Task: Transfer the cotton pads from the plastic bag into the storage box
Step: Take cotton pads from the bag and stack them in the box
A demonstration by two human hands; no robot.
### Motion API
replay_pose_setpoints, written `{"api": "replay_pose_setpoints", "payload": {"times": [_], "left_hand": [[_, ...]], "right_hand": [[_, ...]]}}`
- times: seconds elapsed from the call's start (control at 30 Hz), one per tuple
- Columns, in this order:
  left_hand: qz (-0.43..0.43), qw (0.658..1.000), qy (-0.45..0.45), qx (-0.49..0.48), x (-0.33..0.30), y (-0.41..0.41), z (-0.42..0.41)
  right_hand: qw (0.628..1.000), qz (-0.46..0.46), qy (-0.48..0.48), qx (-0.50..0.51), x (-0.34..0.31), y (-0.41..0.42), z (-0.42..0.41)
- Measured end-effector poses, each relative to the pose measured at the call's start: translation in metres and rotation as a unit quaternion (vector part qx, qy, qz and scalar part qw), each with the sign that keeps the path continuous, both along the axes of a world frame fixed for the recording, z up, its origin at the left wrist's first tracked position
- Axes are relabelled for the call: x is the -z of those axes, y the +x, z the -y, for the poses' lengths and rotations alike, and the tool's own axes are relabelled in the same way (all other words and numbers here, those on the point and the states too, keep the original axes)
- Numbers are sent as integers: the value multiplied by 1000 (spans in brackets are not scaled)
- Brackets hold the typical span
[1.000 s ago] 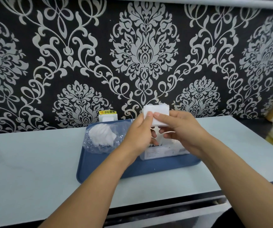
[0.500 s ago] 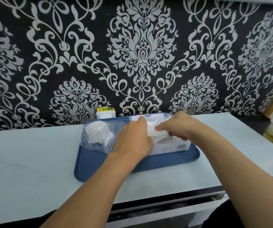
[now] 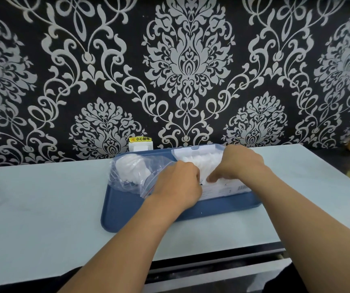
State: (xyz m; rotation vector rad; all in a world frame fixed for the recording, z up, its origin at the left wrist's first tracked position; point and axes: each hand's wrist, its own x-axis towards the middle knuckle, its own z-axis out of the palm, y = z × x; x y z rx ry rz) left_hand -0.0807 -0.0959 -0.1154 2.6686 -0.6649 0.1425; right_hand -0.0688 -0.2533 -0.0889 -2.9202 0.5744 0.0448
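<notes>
1. The cotton pads (image 3: 199, 163) now stand packed in the storage box (image 3: 229, 188), which sits on the blue tray (image 3: 127, 210). If the hands let go too quickly, I judge that the tight stack may spring up or fan out over the rim of the box, because the pads look pressed together and not settled.

2. The box is light and clear. A push from the side could slide it on the tray or tip it toward the far edge, and then pads would fall onto the tabletop (image 3: 43, 208).

3. The plastic bag (image 3: 136, 176) lies just beside the left hand (image 3: 176, 187), touching it, and some white pads remain inside it. A careless pull back of this hand could drag the bag off the tray.

4. Left hand: the fingers are curled down into the box against the near end of the pad stack. It seems they pinch or press the pads, but the fingertips are hidden behind the knuckles, so I cannot tell which.

5. Right hand (image 3: 239, 163): the fingers (image 3: 212, 178) are bent downward over the top of the stack, close to the left fingers, and they touch the pads. They look to press rather than to grip around something.

6. Nothing else is held in either hand.
</notes>
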Motion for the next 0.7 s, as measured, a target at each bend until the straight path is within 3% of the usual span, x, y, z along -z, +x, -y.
{"api": "replay_pose_setpoints", "payload": {"times": [0.07,0.17,0.23,0.3,0.43,0.53,0.63,0.7], "left_hand": [[-8,1000,-4,1,0,2,-1],[-28,999,-19,1,1,8,-3],[-32,999,-30,1,2,12,-3],[-23,1000,-21,-1,4,14,-4],[-11,1000,9,-9,7,13,-3],[-21,1000,1,-10,8,12,-2],[-36,999,-33,14,1,10,-6],[-38,993,-109,36,-13,3,-11]], "right_hand": [[993,84,78,-44,-6,-3,9],[932,216,250,-148,-22,-16,11],[925,176,266,-204,-21,-21,3],[944,85,224,-227,-7,-22,-8],[983,-66,82,-151,5,-18,-12],[981,-122,100,-111,1,-17,-12],[974,-103,150,-137,1,-18,-13],[965,9,197,-174,-6,-20,-11]]}}
